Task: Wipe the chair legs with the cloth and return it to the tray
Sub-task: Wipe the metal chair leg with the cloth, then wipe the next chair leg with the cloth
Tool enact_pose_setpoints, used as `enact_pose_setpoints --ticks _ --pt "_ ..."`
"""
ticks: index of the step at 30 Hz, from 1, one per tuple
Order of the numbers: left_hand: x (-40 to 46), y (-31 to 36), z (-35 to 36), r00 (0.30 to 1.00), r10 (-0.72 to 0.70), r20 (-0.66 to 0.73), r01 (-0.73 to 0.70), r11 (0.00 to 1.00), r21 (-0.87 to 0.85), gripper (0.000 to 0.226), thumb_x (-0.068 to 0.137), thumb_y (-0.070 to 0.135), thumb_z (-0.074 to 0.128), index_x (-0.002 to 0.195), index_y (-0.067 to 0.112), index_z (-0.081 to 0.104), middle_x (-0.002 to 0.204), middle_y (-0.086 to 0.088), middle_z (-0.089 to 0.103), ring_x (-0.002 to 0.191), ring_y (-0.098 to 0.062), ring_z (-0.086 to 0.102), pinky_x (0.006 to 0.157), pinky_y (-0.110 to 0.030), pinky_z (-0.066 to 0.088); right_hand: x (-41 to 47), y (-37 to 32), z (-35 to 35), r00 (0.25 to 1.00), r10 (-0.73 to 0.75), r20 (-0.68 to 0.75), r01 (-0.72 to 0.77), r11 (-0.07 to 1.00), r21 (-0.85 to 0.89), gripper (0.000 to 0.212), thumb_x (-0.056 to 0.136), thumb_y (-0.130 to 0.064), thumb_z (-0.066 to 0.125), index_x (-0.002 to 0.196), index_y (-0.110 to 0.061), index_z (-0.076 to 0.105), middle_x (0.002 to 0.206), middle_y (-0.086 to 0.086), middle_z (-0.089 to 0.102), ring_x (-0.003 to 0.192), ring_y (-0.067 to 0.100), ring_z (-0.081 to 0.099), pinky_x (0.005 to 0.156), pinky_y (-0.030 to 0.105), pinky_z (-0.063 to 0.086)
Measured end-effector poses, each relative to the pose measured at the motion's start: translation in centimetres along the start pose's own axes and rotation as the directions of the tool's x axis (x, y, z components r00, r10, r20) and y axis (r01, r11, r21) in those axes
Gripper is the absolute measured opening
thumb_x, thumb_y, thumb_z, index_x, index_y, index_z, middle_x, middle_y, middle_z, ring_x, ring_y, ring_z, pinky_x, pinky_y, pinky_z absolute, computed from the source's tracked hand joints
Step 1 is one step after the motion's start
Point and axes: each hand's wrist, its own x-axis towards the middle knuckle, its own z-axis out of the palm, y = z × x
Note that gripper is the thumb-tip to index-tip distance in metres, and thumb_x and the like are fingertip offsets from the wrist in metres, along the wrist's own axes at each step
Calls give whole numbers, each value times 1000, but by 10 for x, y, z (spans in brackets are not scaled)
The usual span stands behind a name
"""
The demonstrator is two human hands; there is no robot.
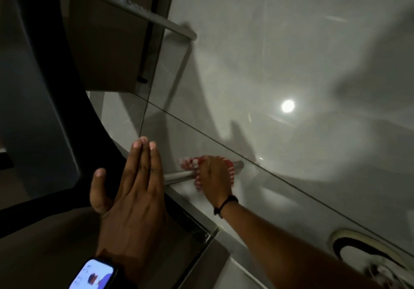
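A red-and-white checked cloth is wrapped around the lower end of a metal chair leg, close to where the leg meets the grey tiled floor. My right hand grips the cloth around that leg. My left hand lies flat with straight fingers on the dark chair seat edge, nearer to me. A second metal chair leg runs diagonally across the upper left, its foot on the floor. No tray shows in view.
The glossy tiled floor fills the right side, with a bright lamp reflection and dark shadows. A sandal lies at the lower right. A brown panel stands behind the chair.
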Motion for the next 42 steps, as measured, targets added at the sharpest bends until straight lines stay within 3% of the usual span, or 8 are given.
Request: enact_pose_setpoints --ticks 8,17,22,27,30,35,38,42 --pt "13 8 -60 988 -98 121 107 991 -74 83 90 31 55 161 12 16 167 -17 24 156 -30 17 120 -50 20 -32 -144 8 944 326 56 -309 808 502 49 116 -22 45 87 -12 83 95 20 84 98 41 80 93 46 66" --pt "65 -41 -166 986 -145 84 151 986 -69 67 100 52 13 158 23 30 169 -9 20 157 -24 2 126 -47 -2 -66 -177 20 929 236 284 -207 970 -129 59 117 -47 40 137 -3 72 163 16 57 153 29 53 119 18 35" --pt "71 -60 -173 991 -134 29 135 991 -8 66 101 51 20 159 19 25 168 -13 20 157 -27 3 125 -49 -3 -73 -169 27 948 309 79 -318 925 208 86 88 -97 39 87 -19 75 73 2 70 71 16 67 69 20 52" --pt "80 -74 -199 990 -143 -7 143 990 -19 70 101 52 22 162 18 14 170 -14 9 158 -27 -4 127 -50 -3 -52 -238 10 989 147 5 -139 924 357 66 98 -85 40 108 -31 78 110 3 84 108 15 81 96 32 63" --pt "102 -88 -232 990 -121 -74 119 992 -33 70 101 50 28 161 14 20 169 -16 17 158 -28 2 127 -52 3 -24 -315 -7 994 -66 -84 83 974 210 93 93 -94 33 131 -21 75 128 6 79 122 23 74 109 44 60" --pt "163 -126 -277 977 -121 -174 108 991 -82 68 102 48 27 159 11 23 167 -19 22 157 -31 7 127 -53 7 37 -403 -9 808 -572 -142 526 808 -264 53 115 -46 44 146 -10 68 150 11 71 149 20 48 131 66 32" --pt "204 -155 -275 981 -91 -168 76 993 -94 68 103 48 27 159 10 22 167 -20 23 157 -32 9 127 -53 8 88 -417 4 788 -609 -91 511 730 -454 47 112 -36 44 153 -21 62 160 3 64 159 20 44 140 42 9" --pt "253 -194 -251 989 -66 -134 55 995 -83 69 103 47 26 158 6 22 166 -21 25 156 -34 13 127 -53 11 151 -411 32 851 -525 6 430 691 -581 58 108 -41 34 157 -21 58 163 4 61 160 34 47 133 71 22"
